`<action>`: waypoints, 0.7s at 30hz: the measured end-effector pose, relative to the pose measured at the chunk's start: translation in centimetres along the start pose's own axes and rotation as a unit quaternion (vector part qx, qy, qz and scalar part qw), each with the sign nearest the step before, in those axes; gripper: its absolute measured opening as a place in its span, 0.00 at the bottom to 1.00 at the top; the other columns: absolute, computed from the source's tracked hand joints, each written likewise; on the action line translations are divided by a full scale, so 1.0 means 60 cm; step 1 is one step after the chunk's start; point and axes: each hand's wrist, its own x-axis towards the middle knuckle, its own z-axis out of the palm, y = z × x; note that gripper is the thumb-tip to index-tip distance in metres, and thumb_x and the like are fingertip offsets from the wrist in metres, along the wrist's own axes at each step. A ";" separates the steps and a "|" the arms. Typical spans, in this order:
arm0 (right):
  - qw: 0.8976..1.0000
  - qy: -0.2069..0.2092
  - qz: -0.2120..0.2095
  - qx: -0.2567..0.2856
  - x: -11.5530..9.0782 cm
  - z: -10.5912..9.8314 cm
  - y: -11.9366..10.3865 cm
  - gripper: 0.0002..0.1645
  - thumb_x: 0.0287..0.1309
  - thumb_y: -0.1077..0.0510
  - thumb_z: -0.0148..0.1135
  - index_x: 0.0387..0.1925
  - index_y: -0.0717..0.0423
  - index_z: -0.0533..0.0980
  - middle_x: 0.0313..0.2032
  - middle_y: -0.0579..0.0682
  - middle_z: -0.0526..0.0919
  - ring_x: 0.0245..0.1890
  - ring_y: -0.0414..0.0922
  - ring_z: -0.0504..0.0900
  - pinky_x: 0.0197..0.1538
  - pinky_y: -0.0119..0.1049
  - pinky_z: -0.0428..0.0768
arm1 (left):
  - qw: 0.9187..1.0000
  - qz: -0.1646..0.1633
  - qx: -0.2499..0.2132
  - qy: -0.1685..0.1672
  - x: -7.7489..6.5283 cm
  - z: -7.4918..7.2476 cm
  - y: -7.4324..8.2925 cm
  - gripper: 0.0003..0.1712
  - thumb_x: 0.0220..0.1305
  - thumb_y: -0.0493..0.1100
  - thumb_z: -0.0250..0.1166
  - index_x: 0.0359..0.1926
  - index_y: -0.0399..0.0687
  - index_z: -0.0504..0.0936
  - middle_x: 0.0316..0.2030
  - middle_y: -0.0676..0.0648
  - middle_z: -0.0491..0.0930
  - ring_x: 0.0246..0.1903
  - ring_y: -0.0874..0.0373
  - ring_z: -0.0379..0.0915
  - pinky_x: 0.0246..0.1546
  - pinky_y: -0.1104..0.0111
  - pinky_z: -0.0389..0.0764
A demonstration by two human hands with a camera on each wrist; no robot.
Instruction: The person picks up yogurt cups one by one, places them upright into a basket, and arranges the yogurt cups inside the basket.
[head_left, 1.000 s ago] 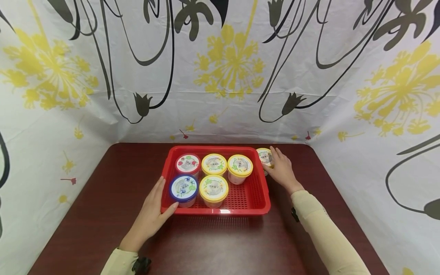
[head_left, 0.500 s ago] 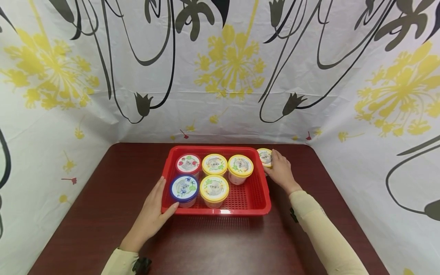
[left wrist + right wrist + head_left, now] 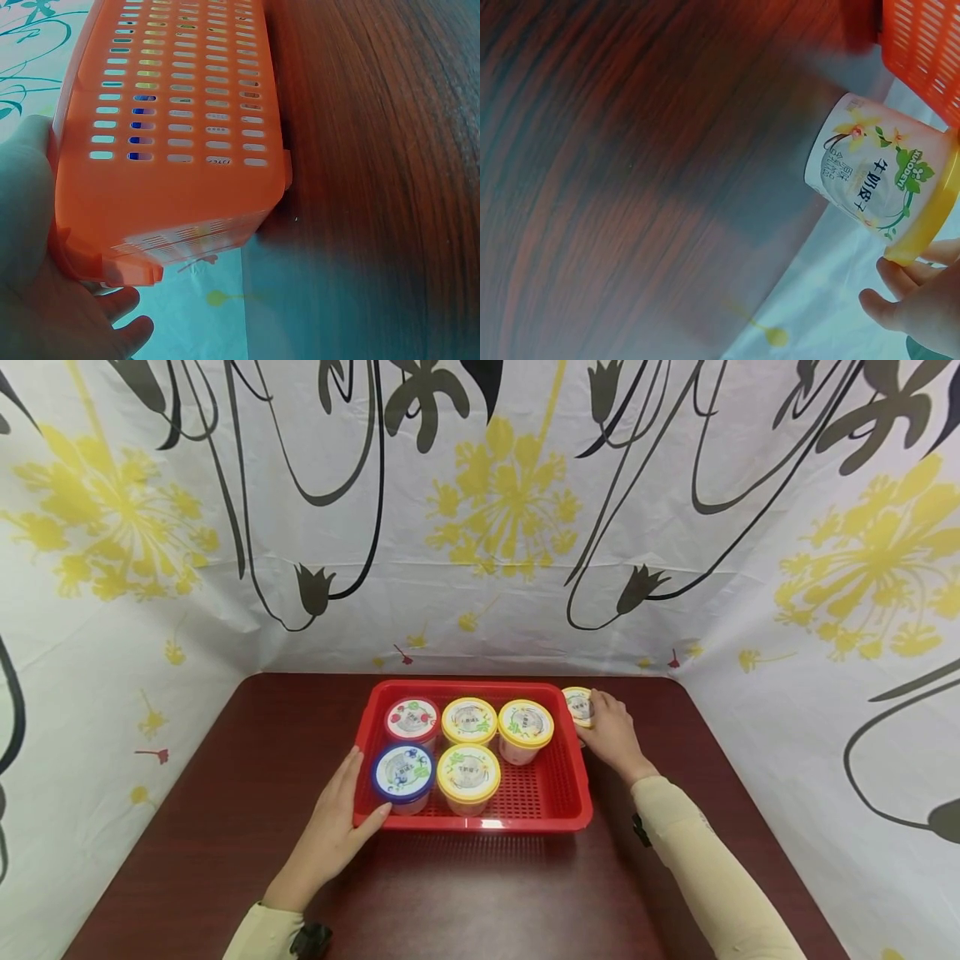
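My left hand (image 3: 322, 827) holds the front left corner of a red plastic basket (image 3: 546, 821), thumb on the front rim and fingers along the left side. In the left wrist view the basket's slotted wall (image 3: 195, 90) looks orange, and the thumb lies over its rim. Just right of the basket, my right hand (image 3: 613, 735) grips a yellow-lidded food tub (image 3: 579, 703) by its lid. The right wrist view shows this tub's printed white side (image 3: 885, 169) with flowers and a green leaf, its base close to the tabletop and fingertips at the yellow lid (image 3: 922, 232).
Inside the basket stand a red-lidded tub (image 3: 412, 718), a blue-lidded tub (image 3: 403, 771) and three yellow-lidded tubs (image 3: 468, 772). The basket's right front part shows bare mesh. A dark wood table (image 3: 480, 893) ends at a white patterned cloth (image 3: 480, 635) behind and at both sides.
My right hand has shifted slightly, its fingers closing lower and nearer on the outside tub's lid. The left hand, the basket and the tubs in it stay in place.
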 end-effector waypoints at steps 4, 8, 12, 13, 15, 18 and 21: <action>1.000 -0.007 0.006 0.005 -0.003 -0.006 0.004 0.51 0.56 0.42 0.66 0.71 0.69 0.59 0.69 0.71 0.63 0.65 0.68 0.65 0.67 0.67 0.65 | 1.000 0.000 -0.002 0.000 -0.001 0.000 0.001 0.59 0.59 0.56 0.69 0.79 0.53 0.41 0.78 0.41 0.46 0.74 0.39 0.50 0.61 0.36 0.71; 1.000 -0.009 0.006 -0.001 -0.003 -0.013 0.009 0.54 0.55 0.42 0.68 0.71 0.70 0.59 0.68 0.71 0.64 0.65 0.67 0.65 0.66 0.68 0.66 | 1.000 -0.002 -0.002 -0.001 -0.001 0.000 0.002 0.59 0.59 0.56 0.69 0.79 0.53 0.40 0.78 0.42 0.46 0.74 0.38 0.49 0.61 0.37 0.72; 1.000 -0.017 0.008 -0.009 -0.004 -0.022 0.013 0.55 0.53 0.40 0.69 0.70 0.70 0.60 0.68 0.71 0.65 0.64 0.66 0.65 0.65 0.67 0.68 | 1.000 -0.001 -0.001 -0.001 -0.001 0.000 0.001 0.60 0.59 0.56 0.70 0.79 0.54 0.40 0.78 0.42 0.46 0.75 0.39 0.49 0.60 0.38 0.73; 1.000 -0.019 0.007 -0.009 -0.005 -0.025 0.013 0.55 0.52 0.41 0.69 0.70 0.70 0.60 0.67 0.71 0.65 0.64 0.66 0.66 0.64 0.68 0.68 | 1.000 -0.001 -0.001 -0.001 -0.001 0.001 0.000 0.60 0.59 0.56 0.70 0.79 0.53 0.40 0.78 0.42 0.46 0.75 0.39 0.49 0.60 0.38 0.73; 1.000 -0.023 0.007 -0.011 -0.006 -0.030 0.013 0.54 0.51 0.40 0.69 0.69 0.70 0.61 0.67 0.71 0.66 0.64 0.66 0.66 0.64 0.68 0.68 | 1.000 0.000 0.000 -0.001 -0.001 0.001 0.000 0.60 0.59 0.57 0.69 0.79 0.54 0.40 0.78 0.42 0.45 0.75 0.39 0.49 0.60 0.37 0.73; 0.999 -0.025 0.006 -0.020 -0.006 -0.036 0.013 0.53 0.51 0.39 0.69 0.68 0.70 0.64 0.67 0.71 0.67 0.64 0.67 0.66 0.63 0.68 0.69 | 1.000 0.000 0.001 -0.001 -0.001 0.002 -0.002 0.60 0.59 0.58 0.69 0.79 0.54 0.40 0.78 0.42 0.45 0.75 0.38 0.49 0.60 0.38 0.73; 0.999 -0.029 0.005 -0.028 -0.008 -0.044 0.012 0.51 0.51 0.39 0.69 0.65 0.70 0.67 0.66 0.70 0.67 0.63 0.66 0.67 0.62 0.68 0.70 | 1.000 0.000 0.002 -0.002 -0.001 0.002 -0.002 0.60 0.59 0.59 0.69 0.79 0.54 0.40 0.78 0.42 0.45 0.75 0.38 0.49 0.60 0.38 0.73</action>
